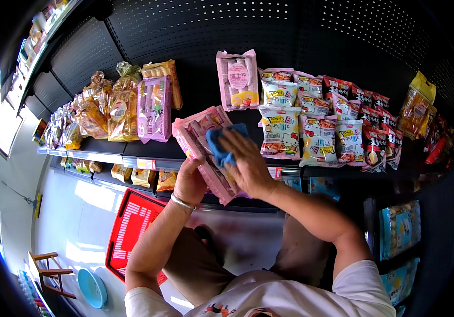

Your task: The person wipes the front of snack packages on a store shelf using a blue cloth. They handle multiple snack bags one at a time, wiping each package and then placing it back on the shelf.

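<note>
My left hand [191,181] is closed round the lower left edge of a pink snack package [198,127], holding it tilted in front of the shelf. A blue cloth [226,141] lies bunched against the package's face, with my right hand [245,161] gripping it; the right fingers are slightly blurred. Part of the package is hidden behind the cloth and the right hand. Just behind, a similar pink package [238,79] stands upright on the shelf. To the left of my hands a purple package [154,108] leans beside several clear bags of baked snacks [123,113].
On the right of the black shelf [184,113] stand rows of white snack bags [279,129] and red snack bags [375,142]. A red basket [132,224] sits on the floor by my left arm. Farther left are a light blue basin [91,288] and a wooden stool [52,272].
</note>
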A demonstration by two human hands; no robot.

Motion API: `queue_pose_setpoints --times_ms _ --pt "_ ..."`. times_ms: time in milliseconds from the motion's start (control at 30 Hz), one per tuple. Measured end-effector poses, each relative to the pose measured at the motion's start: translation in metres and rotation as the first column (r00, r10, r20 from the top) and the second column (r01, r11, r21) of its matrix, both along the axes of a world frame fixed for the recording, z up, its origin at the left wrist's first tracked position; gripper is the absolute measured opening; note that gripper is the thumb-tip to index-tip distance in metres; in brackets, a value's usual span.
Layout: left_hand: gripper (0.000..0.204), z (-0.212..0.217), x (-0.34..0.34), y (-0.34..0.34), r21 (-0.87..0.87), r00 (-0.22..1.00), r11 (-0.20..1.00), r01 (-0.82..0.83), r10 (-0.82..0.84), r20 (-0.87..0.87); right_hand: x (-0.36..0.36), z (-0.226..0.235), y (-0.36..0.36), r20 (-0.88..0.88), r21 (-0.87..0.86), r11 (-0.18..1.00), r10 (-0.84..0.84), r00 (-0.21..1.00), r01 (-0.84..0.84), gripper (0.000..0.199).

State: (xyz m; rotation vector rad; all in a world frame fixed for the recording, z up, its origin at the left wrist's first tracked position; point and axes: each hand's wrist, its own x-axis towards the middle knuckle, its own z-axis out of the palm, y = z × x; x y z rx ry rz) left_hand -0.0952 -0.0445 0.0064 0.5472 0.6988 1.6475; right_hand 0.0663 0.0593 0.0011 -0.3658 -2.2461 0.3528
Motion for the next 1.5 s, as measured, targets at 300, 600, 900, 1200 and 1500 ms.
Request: queue_pose_setpoints --times_ms 300,600,900,1200,1500 --pt "0.059 0.007 -0.016 -0.008 0.054 0.966 0.992 0.114 -0.124 0.227 -0.002 0.001 -0.054 0.26 0.127 0.935 0.29 0.921 -0.331 0.057" --pt "0.059 0.004 -0.025 -0.014 0.047 0.972 0.983 -0.178 0.169 0.163 -0.006 -0.004 -0.007 -0.054 -0.096 0.995 0.029 0.998 -0.034 0.063" --pt "0.053 0.008 -0.027 -0.023 0.07 0.974 0.995 -0.066 0.049 0.221 0.006 0.009 0.004 -0.372 -0.876 0.173 0.348 0.86 -0.45 0.047" --pt "0.049 -0.001 -0.027 -0.012 0.004 0.664 0.845 -0.535 0.424 -0.616 -0.005 0.003 -0.002 -0.435 -0.749 0.545 0.024 0.9 -0.376 0.048" --pt "0.062 -0.011 -0.027 0.002 0.425 0.946 0.905 0.026 -0.16 0.283 -0.008 0.007 -0.058 -0.122 -0.013 0.957 0.285 0.951 -0.289 0.074"
